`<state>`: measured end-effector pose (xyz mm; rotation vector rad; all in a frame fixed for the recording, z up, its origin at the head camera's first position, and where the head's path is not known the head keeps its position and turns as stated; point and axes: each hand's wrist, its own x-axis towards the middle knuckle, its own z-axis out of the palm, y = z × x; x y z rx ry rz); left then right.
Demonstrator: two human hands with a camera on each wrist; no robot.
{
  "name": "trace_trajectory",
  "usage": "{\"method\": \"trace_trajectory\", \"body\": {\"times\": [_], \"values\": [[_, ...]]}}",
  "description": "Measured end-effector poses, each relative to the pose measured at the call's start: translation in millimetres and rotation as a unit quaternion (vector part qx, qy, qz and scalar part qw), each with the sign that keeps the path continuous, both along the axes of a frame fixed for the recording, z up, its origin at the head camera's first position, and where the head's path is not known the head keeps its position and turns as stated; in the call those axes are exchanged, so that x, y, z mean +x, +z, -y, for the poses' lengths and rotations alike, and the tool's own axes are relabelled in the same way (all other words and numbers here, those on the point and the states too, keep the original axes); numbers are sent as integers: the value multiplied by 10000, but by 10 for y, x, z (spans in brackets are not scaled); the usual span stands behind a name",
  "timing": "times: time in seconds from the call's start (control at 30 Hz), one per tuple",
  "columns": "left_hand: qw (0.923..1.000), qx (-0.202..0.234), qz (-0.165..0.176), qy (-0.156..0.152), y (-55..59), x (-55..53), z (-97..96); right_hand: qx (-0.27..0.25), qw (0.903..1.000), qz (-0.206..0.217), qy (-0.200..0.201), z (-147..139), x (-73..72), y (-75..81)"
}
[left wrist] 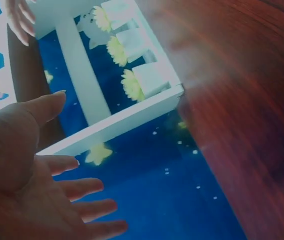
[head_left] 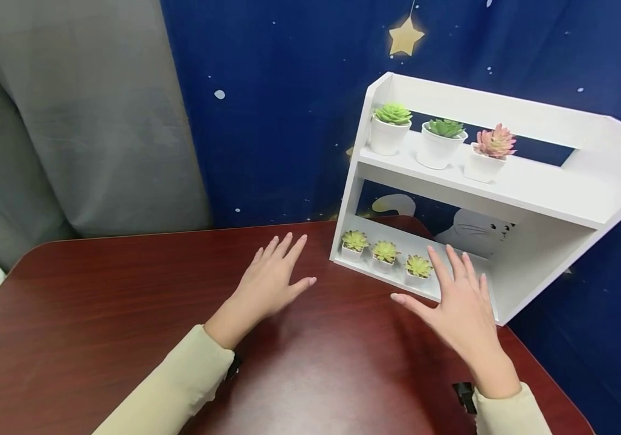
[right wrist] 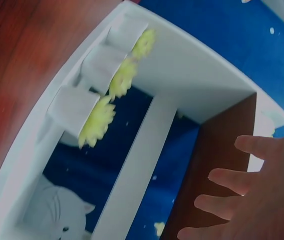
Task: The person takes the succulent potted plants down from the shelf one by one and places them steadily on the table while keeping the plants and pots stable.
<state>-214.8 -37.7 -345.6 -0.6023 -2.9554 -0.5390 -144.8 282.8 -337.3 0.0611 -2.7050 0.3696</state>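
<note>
My left hand (head_left: 267, 281) hovers over the table, left of a white two-tier shelf (head_left: 484, 202), its fingers spread and holding nothing. My right hand (head_left: 460, 308) is in front of the shelf's lower right part, fingers apart, also holding nothing. Three small potted yellow-green succulents stand in a row on the lower tier: a left one (head_left: 354, 241), a middle one (head_left: 384, 252) and a right one (head_left: 417, 267), the nearest to my right hand. On the upper tier are a light green succulent (head_left: 390, 128), a darker green succulent (head_left: 441, 142) and a pink succulent (head_left: 489, 154), all in white pots.
The dark red wooden table (head_left: 125, 314) carries the shelf at its back right. Behind it hang a blue curtain (head_left: 267, 121) with stars and a white cat print, and a grey curtain (head_left: 87, 121) at the left.
</note>
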Motion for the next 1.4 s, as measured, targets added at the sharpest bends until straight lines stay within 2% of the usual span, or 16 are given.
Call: {"method": "trace_trajectory", "body": {"times": [0.13, 0.23, 0.4, 0.47, 0.6, 0.67, 0.77, 0.9, 0.97, 1.03, 1.07, 1.2, 1.27, 1.3, 1.33, 1.4], "values": [[9983, 432, 335, -207, -60, -63, -60, -179, 9995, -207, -129, -146, 10, 7], [9938, 870, 583, -375, -90, -98, -139, -308, 9983, -421, -254, -261, 22, 15], [9881, 1320, 650, -450, -112, -139, -318, -736, 9905, -876, -762, -414, 41, 14], [9881, 1334, 598, -469, -132, -152, -390, -1025, 9813, -1283, -1007, -472, 42, 0], [9901, 1181, 557, -516, -191, -192, -505, -1524, 9523, -2251, -1385, -599, 47, -41], [9909, 1098, 559, -543, -225, -218, -538, -1646, 9402, -2519, -1597, -663, 52, -58], [9914, 1069, 576, -497, -252, -271, -559, -1778, 9322, -2448, -1986, -760, 47, -58], [9911, 1131, 614, -332, -258, -361, -555, -2227, 9275, -1787, -2414, -902, 19, -26], [9907, 1166, 648, -275, -255, -406, -552, -2605, 9200, -1554, -2483, -989, -12, -5], [9903, 1196, 661, -256, -251, -448, -554, -3168, 9041, -1268, -2572, -1079, -49, 20], [9898, 1239, 650, -259, -249, -469, -558, -3566, 8907, -1112, -2592, -1121, -74, 30], [9880, 1408, 575, -265, -240, -534, -589, -4922, 8234, -702, -2734, -1272, -197, 34], [9873, 1466, 532, -303, -227, -560, -614, -5371, 7958, -764, -2691, -1333, -267, 7], [9873, 1471, 513, -321, -217, -571, -628, -5464, 7897, -842, -2659, -1363, -297, -12], [9870, 1487, 493, -349, -203, -579, -643, -5489, 7881, -876, -2644, -1389, -323, -36], [9860, 1546, 474, -397, -163, -592, -675, -5423, 7928, -943, -2617, -1437, -377, -77]]}}
